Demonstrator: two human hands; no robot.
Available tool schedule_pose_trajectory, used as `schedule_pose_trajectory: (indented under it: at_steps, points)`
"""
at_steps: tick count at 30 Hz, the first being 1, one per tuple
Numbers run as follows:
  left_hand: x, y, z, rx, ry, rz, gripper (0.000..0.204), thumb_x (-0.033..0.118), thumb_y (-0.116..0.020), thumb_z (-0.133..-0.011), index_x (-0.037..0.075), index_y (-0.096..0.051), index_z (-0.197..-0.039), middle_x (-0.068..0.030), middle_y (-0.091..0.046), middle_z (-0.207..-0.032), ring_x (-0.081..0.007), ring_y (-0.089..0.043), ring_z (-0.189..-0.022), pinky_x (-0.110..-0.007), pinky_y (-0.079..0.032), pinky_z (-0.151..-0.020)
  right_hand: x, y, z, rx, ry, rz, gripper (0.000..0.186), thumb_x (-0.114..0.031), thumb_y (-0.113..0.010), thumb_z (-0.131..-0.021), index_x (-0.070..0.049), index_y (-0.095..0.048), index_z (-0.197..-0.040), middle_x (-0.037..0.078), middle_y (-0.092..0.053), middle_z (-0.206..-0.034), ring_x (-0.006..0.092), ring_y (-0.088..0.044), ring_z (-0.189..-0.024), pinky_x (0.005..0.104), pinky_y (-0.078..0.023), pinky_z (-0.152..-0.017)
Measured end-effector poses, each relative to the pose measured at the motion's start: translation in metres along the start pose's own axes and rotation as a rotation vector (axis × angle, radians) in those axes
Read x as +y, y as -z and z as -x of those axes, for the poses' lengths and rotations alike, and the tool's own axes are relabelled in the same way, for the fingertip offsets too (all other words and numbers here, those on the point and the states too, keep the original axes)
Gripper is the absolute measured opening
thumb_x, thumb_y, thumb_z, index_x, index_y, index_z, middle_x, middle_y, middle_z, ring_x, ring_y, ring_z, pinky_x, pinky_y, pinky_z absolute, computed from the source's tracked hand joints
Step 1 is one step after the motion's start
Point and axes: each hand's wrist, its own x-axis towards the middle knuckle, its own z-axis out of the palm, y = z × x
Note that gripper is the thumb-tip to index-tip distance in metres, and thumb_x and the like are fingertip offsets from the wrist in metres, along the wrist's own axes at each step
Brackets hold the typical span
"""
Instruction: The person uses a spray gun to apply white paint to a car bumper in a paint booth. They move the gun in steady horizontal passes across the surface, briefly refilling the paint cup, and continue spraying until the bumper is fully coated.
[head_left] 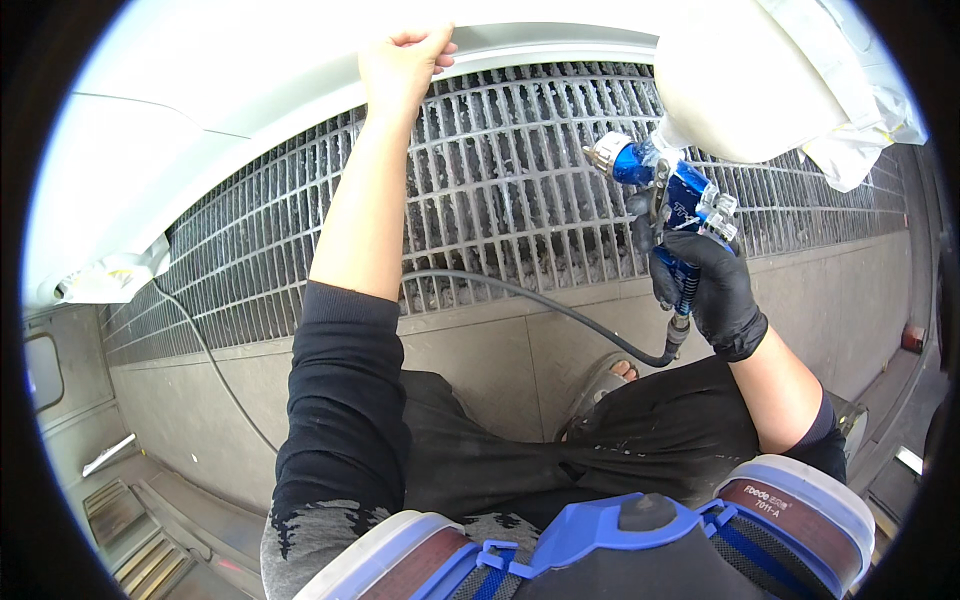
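My right hand [715,285], in a black glove, is wrapped round the grip of a blue spray gun [685,190]. Its silver nozzle points left, and a large whitish paint cup [745,85] sits on top. A dark air hose [540,300] runs from the bottom of the grip off to the left. My bare left hand [408,65] is stretched far forward with its fingers curled closed, against or just in front of the lower edge of a glossy white body panel [200,75]. Whether it pinches anything is hidden from view.
A metal floor grating [520,170] caked with grey residue lies below the panel. Masking film [850,150] hangs at the far right, with more masking [110,275] at the left. The hose crosses the tiled floor [500,350] by my feet. A respirator [640,540] fills the bottom edge.
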Motion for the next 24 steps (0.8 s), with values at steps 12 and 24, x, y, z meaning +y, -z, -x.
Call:
schedule_pose_trajectory:
  at_steps: [12, 24]
  points:
    - [-0.0004, -0.0019, 0.0005, 0.007, -0.016, -0.011, 0.029, 0.025, -0.085, -0.087, -0.003, -0.077, -0.091, -0.0103, -0.078, -0.081, -0.0103, -0.072, -0.069, -0.023, -0.056, -0.066, 0.0016, 0.0041, -0.0004, -0.008, -0.02, 0.002, 0.022, -0.019, -0.059, -0.092, 0.001, -0.064, -0.1, 0.008, -0.059, -0.064, 0.0177, -0.054, -0.05, 0.0295, -0.045, -0.053]
    - [-0.0002, -0.003, 0.001, 0.019, -0.017, -0.015, 0.029, 0.025, -0.085, -0.087, -0.002, -0.077, -0.09, -0.0113, -0.078, -0.081, -0.0106, -0.071, -0.069, -0.024, -0.056, -0.067, 0.0007, 0.0031, -0.0014, -0.019, 0.009, 0.035, 0.02, -0.017, -0.059, -0.092, 0.002, -0.063, -0.098, 0.009, -0.059, -0.063, 0.0187, -0.054, -0.048, 0.0303, -0.045, -0.052]
